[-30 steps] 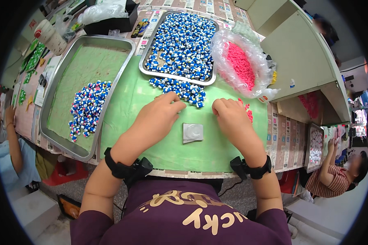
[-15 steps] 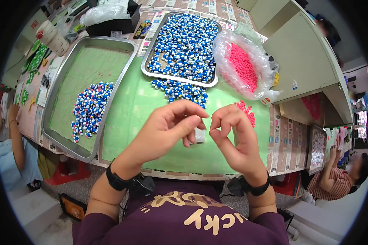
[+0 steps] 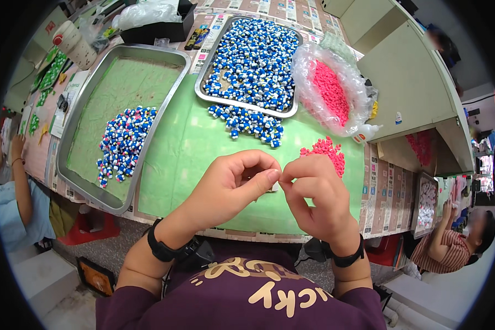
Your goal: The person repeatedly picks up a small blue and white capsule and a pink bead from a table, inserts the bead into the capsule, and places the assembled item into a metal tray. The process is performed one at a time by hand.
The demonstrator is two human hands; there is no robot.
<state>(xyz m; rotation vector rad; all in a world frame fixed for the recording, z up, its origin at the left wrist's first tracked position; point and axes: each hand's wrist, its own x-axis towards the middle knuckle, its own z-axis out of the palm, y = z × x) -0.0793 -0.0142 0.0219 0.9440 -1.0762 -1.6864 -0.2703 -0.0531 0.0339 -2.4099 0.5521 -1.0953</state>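
Observation:
My left hand (image 3: 231, 184) and my right hand (image 3: 320, 193) meet over the green table cover, thumbs and forefingers pinched together tip to tip. Whatever lies between the fingertips is too small to make out. Part of a small white object (image 3: 275, 188) shows on the cover behind them. Just beyond my right hand lies a loose heap of small pink pieces (image 3: 329, 153). Farther off, small blue-and-white pieces (image 3: 248, 122) are heaped before a metal tray (image 3: 201, 88) full of the same kind. At the left, a second metal tray (image 3: 96, 99) holds blue-and-white pieces with pink parts (image 3: 127, 137).
A clear plastic bag (image 3: 305, 63) of pink pieces stands open at the far right, beside a small white bottle (image 3: 367, 132) and a pale cabinet (image 3: 418, 71). A black box (image 3: 159, 32) and a whitish bottle (image 3: 74, 44) stand at the back left. People sit at both sides.
My right hand has moved left and its fingertips now meet those of my left hand; before, a small gap lay between them. My left hand has dropped slightly toward me.

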